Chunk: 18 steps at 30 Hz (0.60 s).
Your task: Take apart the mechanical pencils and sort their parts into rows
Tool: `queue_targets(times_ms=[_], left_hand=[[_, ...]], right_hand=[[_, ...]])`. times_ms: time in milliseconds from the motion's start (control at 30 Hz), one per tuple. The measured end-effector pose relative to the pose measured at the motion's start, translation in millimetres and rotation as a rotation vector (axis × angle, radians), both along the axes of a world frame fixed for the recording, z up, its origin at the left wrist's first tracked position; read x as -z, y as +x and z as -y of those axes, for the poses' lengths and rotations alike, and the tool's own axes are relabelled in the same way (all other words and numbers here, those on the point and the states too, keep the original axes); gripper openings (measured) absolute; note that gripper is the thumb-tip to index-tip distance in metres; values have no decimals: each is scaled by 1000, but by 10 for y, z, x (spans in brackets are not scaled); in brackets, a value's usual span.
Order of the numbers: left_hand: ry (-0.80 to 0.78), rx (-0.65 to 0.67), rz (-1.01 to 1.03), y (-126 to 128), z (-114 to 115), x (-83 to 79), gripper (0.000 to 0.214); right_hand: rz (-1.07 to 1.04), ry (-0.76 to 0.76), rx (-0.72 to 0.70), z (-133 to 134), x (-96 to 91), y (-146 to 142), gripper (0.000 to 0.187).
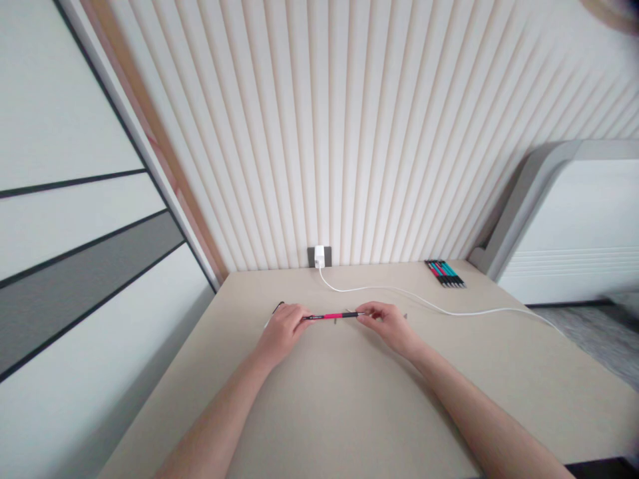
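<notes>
A slim pink-and-black pen (333, 316) is held level above the table between my two hands. My left hand (285, 327) is closed around its black left end. With thumb and fingertips, my right hand (387, 322) pinches the metal tip at the other end. Whether the tip is joined to the barrel or a loose part is in those fingers, I cannot tell. A black-and-white item (278, 307) peeks out behind my left hand, mostly hidden. Tiny pieces lie near the pen, too small to name.
On the beige table (339, 412), a row of several pink, teal and black pens (446, 273) lies at the back right. A white charger (319, 256) sits in the wall socket, its white cable (399, 288) running right across the table. A ribbed wall panel (344, 133) borders the back.
</notes>
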State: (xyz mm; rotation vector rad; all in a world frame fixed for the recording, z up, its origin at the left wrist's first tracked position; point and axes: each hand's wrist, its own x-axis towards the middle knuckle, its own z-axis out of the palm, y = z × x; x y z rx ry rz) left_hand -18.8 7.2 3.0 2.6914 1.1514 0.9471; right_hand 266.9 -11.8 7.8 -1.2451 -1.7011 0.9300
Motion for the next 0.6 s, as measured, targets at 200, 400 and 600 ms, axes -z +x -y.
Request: queue_targets(times_ms=[200, 400, 600], left_hand=[[-4, 10, -7, -4, -7, 6, 13], [3, 24, -6, 5, -1, -9, 13], [-1, 0, 17, 0, -2, -9, 10]], right_hand=[[20, 7, 65, -13, 69, -21, 31], [105, -3, 70, -30, 131, -40, 43], [35, 7, 26, -20, 139, -46, 54]])
